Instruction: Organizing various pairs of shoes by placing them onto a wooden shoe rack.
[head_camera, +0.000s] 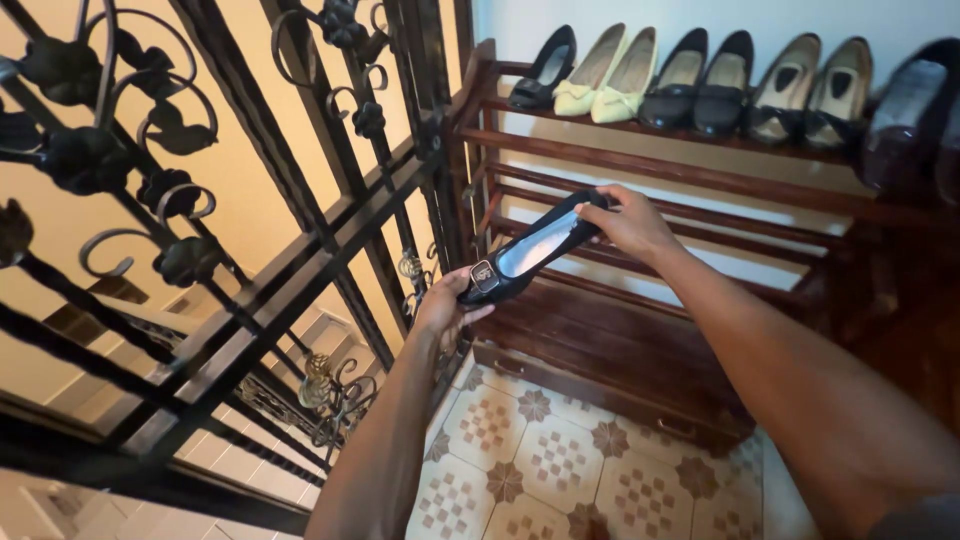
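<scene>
A black flat shoe (532, 250) with a pale insole and a small metal buckle on the toe is held between both hands, in front of a dark wooden shoe rack (640, 170). My left hand (445, 305) supports its toe from below. My right hand (630, 222) grips its heel end from above. The shoe is level with the rack's empty middle slats.
On the rack's top shelf stand one black flat (542, 68), a pale yellow pair (608, 74), a black pair (700, 80), a tan pair (815, 88) and dark shoes (905, 115) at the right edge. A black wrought-iron railing (250, 250) runs along the left. Patterned tiles (560, 460) cover the floor.
</scene>
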